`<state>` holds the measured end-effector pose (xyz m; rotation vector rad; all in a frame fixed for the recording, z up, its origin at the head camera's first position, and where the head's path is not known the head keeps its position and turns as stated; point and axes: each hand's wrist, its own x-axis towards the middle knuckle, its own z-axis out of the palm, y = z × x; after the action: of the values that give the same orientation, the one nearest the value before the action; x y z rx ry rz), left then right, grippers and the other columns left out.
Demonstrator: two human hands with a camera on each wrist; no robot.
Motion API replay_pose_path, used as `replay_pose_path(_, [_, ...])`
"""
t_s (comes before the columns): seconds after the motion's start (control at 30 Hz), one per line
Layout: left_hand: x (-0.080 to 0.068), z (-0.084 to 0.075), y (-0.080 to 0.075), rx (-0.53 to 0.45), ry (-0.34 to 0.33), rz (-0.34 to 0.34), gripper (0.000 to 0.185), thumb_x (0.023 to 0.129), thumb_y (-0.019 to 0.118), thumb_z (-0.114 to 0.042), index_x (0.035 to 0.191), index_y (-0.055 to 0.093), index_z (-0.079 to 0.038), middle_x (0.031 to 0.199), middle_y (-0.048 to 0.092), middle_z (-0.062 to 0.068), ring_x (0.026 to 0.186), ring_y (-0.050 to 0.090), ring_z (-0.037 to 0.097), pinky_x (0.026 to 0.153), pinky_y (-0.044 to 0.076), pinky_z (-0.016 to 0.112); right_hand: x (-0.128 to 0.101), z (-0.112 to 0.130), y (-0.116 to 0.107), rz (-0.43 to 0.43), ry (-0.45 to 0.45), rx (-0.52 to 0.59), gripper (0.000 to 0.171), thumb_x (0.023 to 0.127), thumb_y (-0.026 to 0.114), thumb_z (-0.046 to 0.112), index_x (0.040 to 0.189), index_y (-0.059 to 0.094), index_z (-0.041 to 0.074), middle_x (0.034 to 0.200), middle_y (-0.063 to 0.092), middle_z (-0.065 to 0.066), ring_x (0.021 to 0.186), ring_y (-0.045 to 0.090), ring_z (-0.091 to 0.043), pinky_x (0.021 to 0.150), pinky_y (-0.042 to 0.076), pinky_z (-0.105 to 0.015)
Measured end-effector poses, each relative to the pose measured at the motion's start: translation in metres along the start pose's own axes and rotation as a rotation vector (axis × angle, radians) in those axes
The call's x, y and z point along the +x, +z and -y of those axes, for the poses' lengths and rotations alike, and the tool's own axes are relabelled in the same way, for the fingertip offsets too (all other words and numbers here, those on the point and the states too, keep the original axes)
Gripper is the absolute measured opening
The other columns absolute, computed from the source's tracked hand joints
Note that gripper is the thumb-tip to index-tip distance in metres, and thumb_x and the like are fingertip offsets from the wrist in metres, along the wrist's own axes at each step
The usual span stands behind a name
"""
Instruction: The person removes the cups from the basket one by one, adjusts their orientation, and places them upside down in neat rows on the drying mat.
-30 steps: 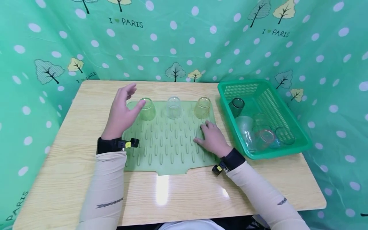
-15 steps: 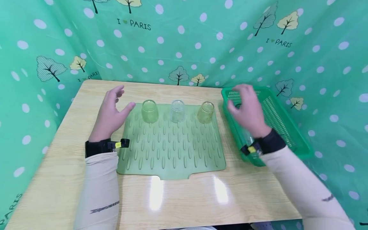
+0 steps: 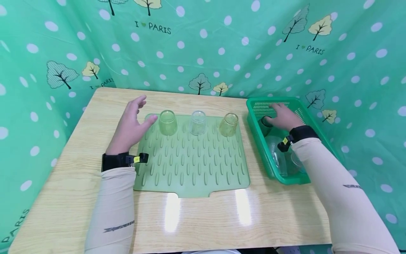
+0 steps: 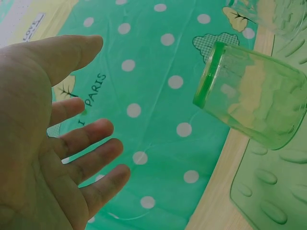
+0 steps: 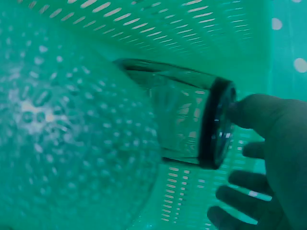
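I am viewing the right hand (image 3: 283, 118) inside the green basket (image 3: 295, 180), and I am judging the step in hand to be the pickup of the dark glass (image 5: 184, 120). The dark glass is sitting in the basket, just on the thumb side of this hand. The thumb tip is lying at its thick dark end; I am not managing to confirm contact. The other fingers are standing apart, gripping nothing. A stippled glass (image 5: 72, 134) is resting on the wrist side of the dark glass.

The left hand (image 3: 128, 128) is hovering by the left edge of the ribbed mat (image 3: 188, 158), fingers and thumb parted, holding nothing. To its right, the green glass (image 3: 168, 123), the clear glass (image 3: 198, 123) and the yellowish glass (image 3: 228, 125) are standing in a row.

In my judgement, the next move is calling for the right fingers to close opposite the thumb, then for a lift clearing the stippled glass and the basket's rim.
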<state>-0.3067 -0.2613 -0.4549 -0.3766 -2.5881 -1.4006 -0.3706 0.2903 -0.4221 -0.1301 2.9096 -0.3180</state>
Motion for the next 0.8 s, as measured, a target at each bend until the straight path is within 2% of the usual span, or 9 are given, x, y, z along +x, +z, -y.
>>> replay_pose_path(0.07, [0.000,0.000,0.000,-0.001,0.003,-0.001,0.078,0.100,0.064,-0.047,0.165,0.026,-0.025,0.160,0.037,0.010,0.148,0.033,0.027,0.122,0.030,0.052,0.004,-0.001,0.003,0.009,-0.026,0.000,0.067,0.105,0.057,0.034,0.157,0.036,-0.002,0.157,0.033,-0.035,0.144,0.032,-0.053,0.113,0.033,-0.070])
replay_pose_path(0.17, [0.000,-0.001,0.000,0.004,0.003,-0.008,0.078,0.100,0.064,-0.047,0.165,0.025,-0.025,0.160,0.037,0.011,0.148,0.034,0.027,0.122,0.030,0.051,0.008,0.000,0.005,0.038,-0.090,0.020,0.065,0.103,0.058,0.024,0.158,0.035,-0.001,0.157,0.036,-0.033,0.144,0.033,-0.052,0.114,0.033,-0.069])
replay_pose_path(0.23, [0.000,-0.001,-0.001,0.003,-0.008,-0.009,0.078,0.100,0.064,-0.047,0.165,0.025,-0.026,0.159,0.038,0.010,0.148,0.034,0.027,0.122,0.030,0.051,0.009,0.001,0.006,0.078,-0.136,0.031,0.067,0.102,0.058,0.019,0.160,0.031,0.000,0.159,0.034,-0.031,0.145,0.032,-0.051,0.115,0.032,-0.068])
replay_pose_path(0.33, [-0.001,-0.002,-0.002,-0.006,-0.024,-0.003,0.078,0.100,0.064,-0.047,0.165,0.024,-0.027,0.159,0.038,0.010,0.147,0.034,0.026,0.122,0.030,0.051,0.009,0.004,0.006,0.162,-0.191,0.043,0.062,0.102,0.057,0.017,0.157,0.037,-0.001,0.158,0.036,-0.031,0.145,0.033,-0.050,0.114,0.033,-0.068])
replay_pose_path(0.47, [-0.001,-0.004,-0.002,-0.012,-0.026,0.002,0.080,0.100,0.064,-0.048,0.165,0.024,-0.027,0.159,0.038,0.011,0.147,0.035,0.027,0.121,0.031,0.052,0.003,0.005,0.005,0.280,-0.179,0.067,0.058,0.104,0.054,0.030,0.152,0.046,-0.002,0.153,0.043,-0.032,0.139,0.042,-0.051,0.109,0.041,-0.067])
replay_pose_path(0.63, [-0.001,-0.005,-0.002,-0.013,-0.019,0.001,0.081,0.100,0.065,-0.048,0.165,0.023,-0.024,0.158,0.039,0.012,0.146,0.036,0.029,0.121,0.031,0.053,-0.004,0.001,0.004,0.411,-0.147,0.098,0.075,0.101,0.057,0.045,0.154,0.040,-0.005,0.154,0.040,-0.035,0.140,0.040,-0.053,0.111,0.039,-0.067])
replay_pose_path(0.73, [-0.001,-0.004,-0.001,-0.012,-0.019,0.005,0.082,0.100,0.065,-0.048,0.165,0.023,-0.024,0.159,0.039,0.013,0.147,0.036,0.029,0.121,0.031,0.053,-0.007,-0.003,0.005,0.439,-0.141,0.112,0.081,0.099,0.060,0.048,0.156,0.037,-0.005,0.156,0.038,-0.034,0.142,0.037,-0.053,0.112,0.038,-0.067])
replay_pose_path(0.8, [-0.002,-0.004,-0.001,-0.010,-0.022,0.008,0.082,0.100,0.065,-0.048,0.165,0.023,-0.023,0.159,0.039,0.013,0.147,0.036,0.030,0.121,0.031,0.053,-0.009,-0.005,0.005,0.428,-0.143,0.124,0.083,0.098,0.063,0.050,0.156,0.037,-0.004,0.156,0.039,-0.033,0.143,0.037,-0.052,0.111,0.040,-0.066])
